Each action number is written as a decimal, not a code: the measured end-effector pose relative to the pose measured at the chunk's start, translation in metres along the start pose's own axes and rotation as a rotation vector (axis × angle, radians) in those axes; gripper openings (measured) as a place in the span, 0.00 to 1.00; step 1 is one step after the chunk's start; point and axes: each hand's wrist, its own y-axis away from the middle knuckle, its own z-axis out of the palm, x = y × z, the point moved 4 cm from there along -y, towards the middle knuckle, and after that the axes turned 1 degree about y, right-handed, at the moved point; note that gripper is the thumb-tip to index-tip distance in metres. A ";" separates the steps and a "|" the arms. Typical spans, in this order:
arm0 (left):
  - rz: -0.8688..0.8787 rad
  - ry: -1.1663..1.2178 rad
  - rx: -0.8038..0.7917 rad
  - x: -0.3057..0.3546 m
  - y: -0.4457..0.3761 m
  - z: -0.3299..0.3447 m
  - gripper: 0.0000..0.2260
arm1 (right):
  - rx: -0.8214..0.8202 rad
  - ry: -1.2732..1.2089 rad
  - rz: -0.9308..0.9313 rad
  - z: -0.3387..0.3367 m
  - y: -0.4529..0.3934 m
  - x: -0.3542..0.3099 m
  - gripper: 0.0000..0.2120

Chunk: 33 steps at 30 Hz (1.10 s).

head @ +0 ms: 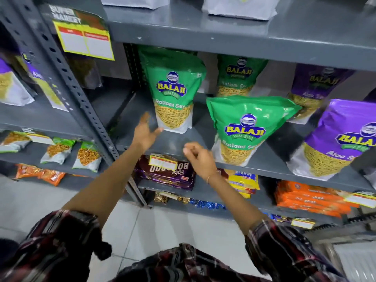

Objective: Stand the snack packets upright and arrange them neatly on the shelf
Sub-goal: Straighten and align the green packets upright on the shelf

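Glossy green pouches stood on the grey metal shelf; left hand splayed empty, right hand loosely curled, empty.

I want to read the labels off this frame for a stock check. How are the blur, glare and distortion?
Head view: wide-angle bending bows the shelf edge and upright post; the front green Ratlami Sev packet reads sharply, with glare on its top; the purple Aloo Sev packet is cut off at the frame edge; both the left hand and right hand are motion-blurred; the price tag is unreadable.
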 end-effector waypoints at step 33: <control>0.207 0.120 -0.054 -0.039 0.008 -0.036 0.18 | 0.212 0.021 0.191 0.026 -0.028 -0.028 0.20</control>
